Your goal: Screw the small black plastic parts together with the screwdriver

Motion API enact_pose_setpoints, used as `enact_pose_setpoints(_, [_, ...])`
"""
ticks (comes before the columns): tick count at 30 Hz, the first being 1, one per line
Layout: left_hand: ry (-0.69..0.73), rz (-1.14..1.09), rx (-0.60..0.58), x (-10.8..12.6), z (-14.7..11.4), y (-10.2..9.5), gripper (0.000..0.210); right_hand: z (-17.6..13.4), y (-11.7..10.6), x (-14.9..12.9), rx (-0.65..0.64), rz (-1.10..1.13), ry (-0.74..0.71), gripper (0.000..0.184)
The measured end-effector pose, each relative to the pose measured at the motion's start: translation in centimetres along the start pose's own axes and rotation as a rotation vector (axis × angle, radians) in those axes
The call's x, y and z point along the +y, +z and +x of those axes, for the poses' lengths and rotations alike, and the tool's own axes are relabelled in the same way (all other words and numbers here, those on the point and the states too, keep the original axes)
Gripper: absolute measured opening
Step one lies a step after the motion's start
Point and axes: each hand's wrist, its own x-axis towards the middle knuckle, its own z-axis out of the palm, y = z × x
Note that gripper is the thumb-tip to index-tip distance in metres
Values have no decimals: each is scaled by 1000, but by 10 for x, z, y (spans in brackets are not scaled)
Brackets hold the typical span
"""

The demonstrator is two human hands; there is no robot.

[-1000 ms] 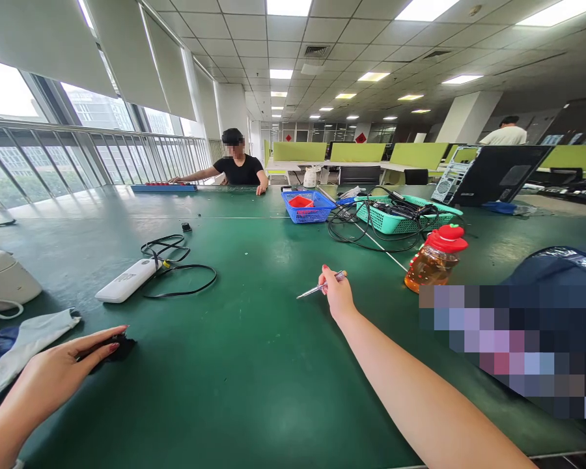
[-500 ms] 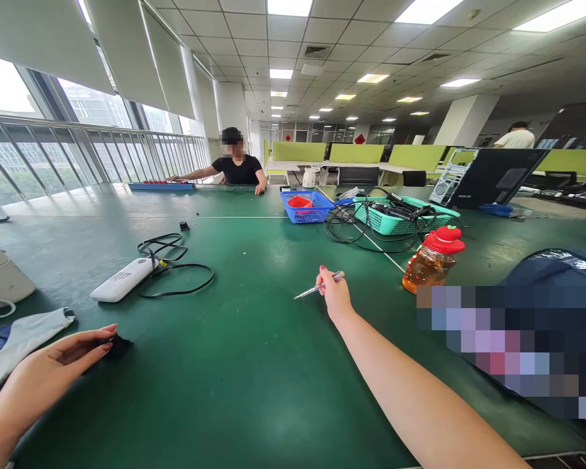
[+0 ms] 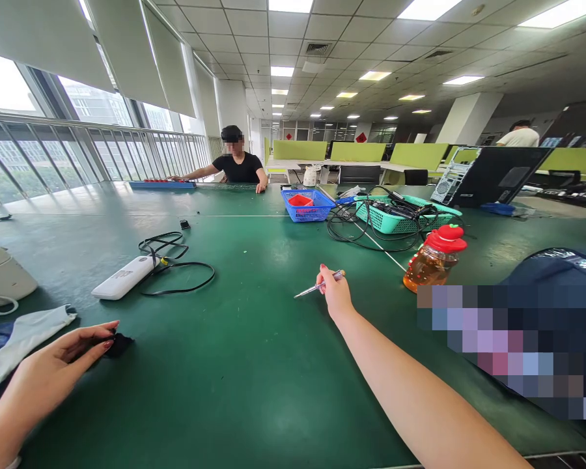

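Between the thumb and fingers of my left hand (image 3: 63,361) is a small black object (image 3: 120,345), low over the table at the left; its kind is unclear, and my fingers cover part of it. A light cloth (image 3: 29,345) lies just beside that hand. My right hand (image 3: 333,290) is closed around the handle of a slim screwdriver (image 3: 308,291) with a clear handle. Its metal tip points left, close to the green tabletop (image 3: 254,365). Farther left of the screwdriver lies a white power strip (image 3: 127,278) with a black cord (image 3: 195,290).
A blue basket (image 3: 307,212), a green basket (image 3: 388,225) of black cables and a red-lidded bottle (image 3: 432,260) stand to the right. A dark bag (image 3: 557,280) lies at the right edge. Behind is a black computer case (image 3: 502,174). Another person (image 3: 241,168) sits across the table.
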Motion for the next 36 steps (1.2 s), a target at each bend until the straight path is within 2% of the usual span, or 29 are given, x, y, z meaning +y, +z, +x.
enact_pose_setpoints(3, [-93,-75,-153,0,1,-4,65,-1,0,-1,-1,12,0,51])
enact_pose_setpoints(5, [-121,-38,-193,1,2,-7,68,-1,1,-3,-3,17,-5,51])
enact_pose_setpoints(14, [-126,166,-148,15,3,-9,63,3,-2,6,-18,-5,-13,50])
enact_pose_setpoints(31, [-111,-33,-149,28,-1,-8,62,2,-1,5,-29,38,-3,48])
enact_pose_setpoints(36, [16,49,-141,18,-2,-7,60,2,0,3,-25,34,-6,49])
